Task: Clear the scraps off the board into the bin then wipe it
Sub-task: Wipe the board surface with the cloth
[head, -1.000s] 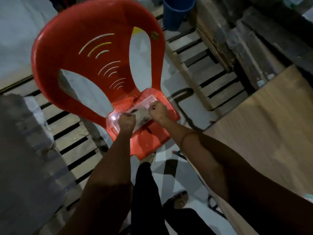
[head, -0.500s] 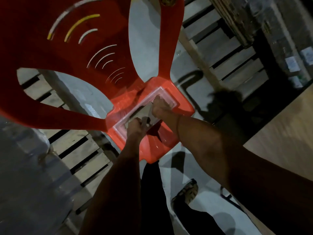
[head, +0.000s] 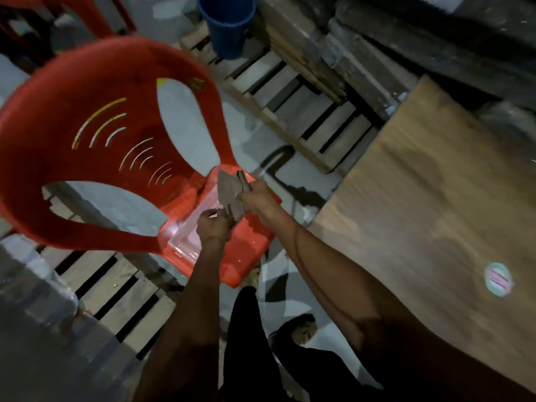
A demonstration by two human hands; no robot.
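A clear plastic tray (head: 188, 239) lies on the seat of a red plastic chair (head: 116, 146). Over the tray I hold a grey cloth (head: 230, 195), lifted and hanging between both hands. My right hand (head: 258, 198) pinches its upper edge. My left hand (head: 213, 224) grips its lower corner just above the tray. A large brown wooden board (head: 429, 204) lies to the right of my right arm. A blue bin (head: 227, 24) stands on the floor at the top, behind the chair.
Wooden slatted pallets (head: 313, 111) lie on the floor right of the chair and at the lower left. A round sticker (head: 497, 281) sits on the board near its right side. My legs and feet stand below the chair's front edge. Stacked timber runs along the top right.
The cloth lay flat in the tray a second ago; both hands have now raised it, the right hand pulling its upper edge up and to the right. The camera view has shifted.
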